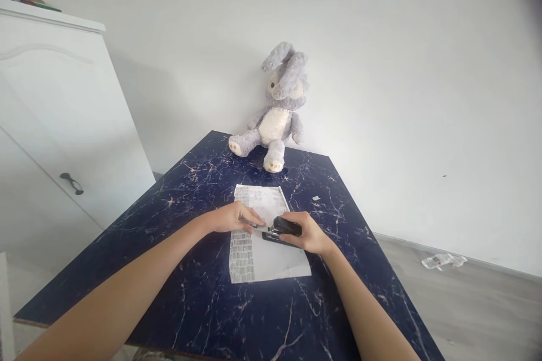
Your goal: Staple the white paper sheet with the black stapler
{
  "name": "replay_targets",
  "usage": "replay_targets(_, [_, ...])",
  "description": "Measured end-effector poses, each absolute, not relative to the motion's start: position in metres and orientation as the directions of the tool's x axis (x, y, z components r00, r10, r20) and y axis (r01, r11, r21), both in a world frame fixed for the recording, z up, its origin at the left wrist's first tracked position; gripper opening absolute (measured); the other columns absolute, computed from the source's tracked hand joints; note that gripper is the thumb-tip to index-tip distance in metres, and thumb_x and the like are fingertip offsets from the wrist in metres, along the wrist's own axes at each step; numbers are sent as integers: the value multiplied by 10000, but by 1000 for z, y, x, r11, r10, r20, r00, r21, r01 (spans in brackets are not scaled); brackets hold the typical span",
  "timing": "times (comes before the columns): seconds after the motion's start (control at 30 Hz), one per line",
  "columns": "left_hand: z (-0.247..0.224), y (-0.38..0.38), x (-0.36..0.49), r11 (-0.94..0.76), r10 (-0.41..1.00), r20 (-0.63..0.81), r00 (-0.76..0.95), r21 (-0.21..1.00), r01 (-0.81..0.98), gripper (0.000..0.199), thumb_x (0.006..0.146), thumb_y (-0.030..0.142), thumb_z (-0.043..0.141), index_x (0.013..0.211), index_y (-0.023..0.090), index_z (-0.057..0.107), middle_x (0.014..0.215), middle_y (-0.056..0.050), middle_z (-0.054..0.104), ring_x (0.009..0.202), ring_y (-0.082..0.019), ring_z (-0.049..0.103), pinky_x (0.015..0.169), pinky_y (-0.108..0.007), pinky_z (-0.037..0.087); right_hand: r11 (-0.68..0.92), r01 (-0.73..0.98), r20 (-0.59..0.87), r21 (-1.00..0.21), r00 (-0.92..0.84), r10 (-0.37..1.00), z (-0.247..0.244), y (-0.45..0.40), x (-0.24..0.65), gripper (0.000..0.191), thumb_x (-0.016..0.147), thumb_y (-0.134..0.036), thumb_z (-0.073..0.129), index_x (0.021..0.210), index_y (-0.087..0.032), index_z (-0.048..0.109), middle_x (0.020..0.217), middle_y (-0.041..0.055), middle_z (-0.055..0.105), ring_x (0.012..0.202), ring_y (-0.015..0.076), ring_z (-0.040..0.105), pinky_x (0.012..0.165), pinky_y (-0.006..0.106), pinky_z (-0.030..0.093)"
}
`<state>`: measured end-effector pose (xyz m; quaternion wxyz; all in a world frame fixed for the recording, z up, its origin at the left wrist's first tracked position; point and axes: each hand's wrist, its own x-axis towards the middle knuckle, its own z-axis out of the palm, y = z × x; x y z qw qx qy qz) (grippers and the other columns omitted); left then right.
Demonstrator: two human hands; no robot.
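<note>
A printed white sheet of paper [275, 262] lies on the dark blue marbled table [199, 293]. Over its right part, my right hand [307, 232] is wrapped round a black stapler [284, 225], whose front end points left. My left hand [237, 218] is closed at the left of the stapler, with a small whitish strip between thumb and fingers that reaches to the stapler's mouth. What exactly this strip is cannot be made out.
A grey plush rabbit [277, 118] sits at the table's far edge against the wall. A small pale scrap [316, 198] lies right of the paper. At the left stands a white cabinet [76, 101]. Clear plastic packaging [442, 261] is on the floor at right.
</note>
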<state>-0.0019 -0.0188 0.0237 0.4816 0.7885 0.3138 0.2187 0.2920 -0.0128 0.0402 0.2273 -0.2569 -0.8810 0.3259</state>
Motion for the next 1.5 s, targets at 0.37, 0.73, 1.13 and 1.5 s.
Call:
replay_targets(0.37, [24,-41,38,-449,743,197,639,855,259,550,480,416,962,895,199,674,911,-3,717,882,-213,657,819,-306,462,788,157,288,-595,-874,391,56,-44,270,183,912,-346,666,1012,-193,679,833,55,646,730,172,562,679,284,448])
replay_targets(0.73, [7,-38,37,-664,707,128,696,459,590,542,997,579,448,1502,381,445,1637,-38,326,1523,-343,224,1218,-564,143,454,740,278,-496,-360,891,40,20,356,256,821,-278,688,1066,-206,704,1033,81,751,937,271,689,853,369,496])
replay_targets(1.13, [9,-46,42,-743,609,44,792,380,550,562,1031,339,411,1567,451,282,1695,27,113,1553,-355,65,1218,-642,15,560,665,129,-495,-580,804,47,8,338,186,865,-329,678,977,-183,701,911,51,724,805,213,631,773,339,456])
replay_targets(1.5, [9,-47,41,-736,614,6,789,365,570,638,1003,297,440,1569,493,222,1697,63,41,1544,-396,49,1196,-691,46,572,654,135,-495,-593,794,44,4,329,262,864,-306,706,1099,-191,702,1012,76,715,900,239,643,867,386,462])
